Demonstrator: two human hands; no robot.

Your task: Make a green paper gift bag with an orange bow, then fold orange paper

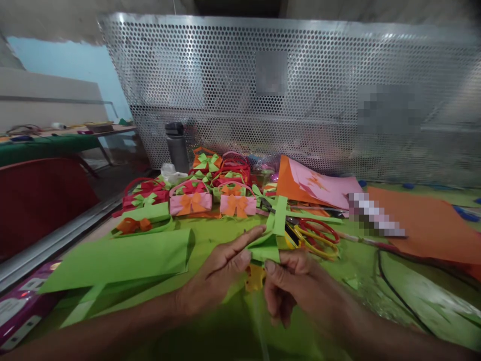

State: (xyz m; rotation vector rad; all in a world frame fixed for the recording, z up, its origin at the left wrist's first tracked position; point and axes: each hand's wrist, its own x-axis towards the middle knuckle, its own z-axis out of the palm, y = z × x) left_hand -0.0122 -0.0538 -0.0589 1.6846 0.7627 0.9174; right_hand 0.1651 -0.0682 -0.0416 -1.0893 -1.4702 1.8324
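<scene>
Craft workshop, indicated by a folded green piece (pixel 267 245) held over a green-covered surface (pixel 214 228) bearing small bow-trimmed bags (pixel 193 199), scissors (pixel 300 233) and, at right, an orange sheet (pixel 424 220). A perforated metal screen (pixel 229 65) stands behind; a second surface (pixel 45 147) occupies the far left.

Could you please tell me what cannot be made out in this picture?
In the head view:
- Folded green piece: partly covered by the left hand and right hand.
- Purple item: cut off by the left edge.
- Metal panel: pixelated patches hide parts of it.
</scene>
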